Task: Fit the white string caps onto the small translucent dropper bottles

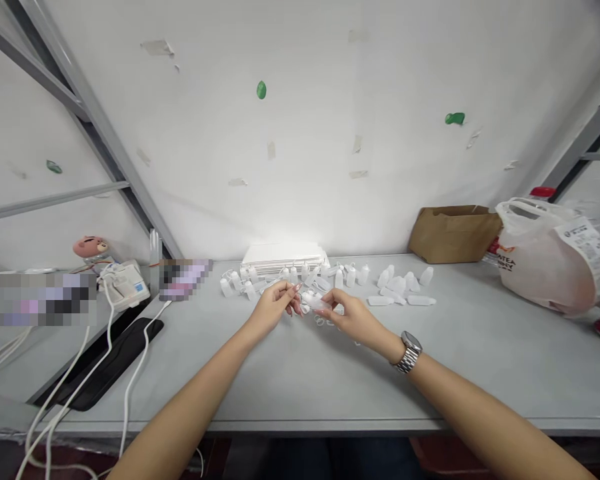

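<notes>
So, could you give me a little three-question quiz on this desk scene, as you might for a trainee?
1. What does the right hand hold?
a) a spoon
b) a small plastic bottle
c) a pair of scissors

2. True or false: from the wearer's viewpoint, the brown box is left of the white carrier bag.

3. Fill the gap: the watch is worn on the ____ wrist.

Key: 1 b; 2 true; 3 right
</notes>
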The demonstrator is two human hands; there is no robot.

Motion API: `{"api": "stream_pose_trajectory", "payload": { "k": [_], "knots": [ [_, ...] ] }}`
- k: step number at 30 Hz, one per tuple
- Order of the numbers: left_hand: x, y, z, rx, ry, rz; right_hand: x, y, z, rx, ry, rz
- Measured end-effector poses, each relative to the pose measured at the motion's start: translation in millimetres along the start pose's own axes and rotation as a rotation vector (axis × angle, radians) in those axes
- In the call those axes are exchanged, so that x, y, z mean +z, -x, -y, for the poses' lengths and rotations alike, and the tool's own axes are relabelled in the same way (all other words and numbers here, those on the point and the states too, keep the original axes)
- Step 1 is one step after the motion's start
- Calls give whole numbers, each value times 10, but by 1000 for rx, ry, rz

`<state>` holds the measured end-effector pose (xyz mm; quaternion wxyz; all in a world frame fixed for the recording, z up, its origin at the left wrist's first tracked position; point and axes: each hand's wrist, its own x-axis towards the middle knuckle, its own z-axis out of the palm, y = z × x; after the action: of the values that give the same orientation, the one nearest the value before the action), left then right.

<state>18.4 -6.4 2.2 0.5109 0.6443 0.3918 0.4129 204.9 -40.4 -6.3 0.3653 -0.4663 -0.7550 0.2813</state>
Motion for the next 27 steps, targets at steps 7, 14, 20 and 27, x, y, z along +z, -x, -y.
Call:
{"api": "stream_pose_trajectory", "payload": {
  "k": [7,14,20,27],
  "knots": [
    [-93,4,42,-24,-329,-98,-154,-72,-33,-20,45,-66],
    [-98,9,171,74,-875,-151,-691,-220,-207,203,51,-490],
    [-4,39,205,81,-889,-63,-846,-218,-336,333,415,-411],
    [48,55,256,94,-868,-26,-721,-245,-568,442,703,-110]
  ]
}}
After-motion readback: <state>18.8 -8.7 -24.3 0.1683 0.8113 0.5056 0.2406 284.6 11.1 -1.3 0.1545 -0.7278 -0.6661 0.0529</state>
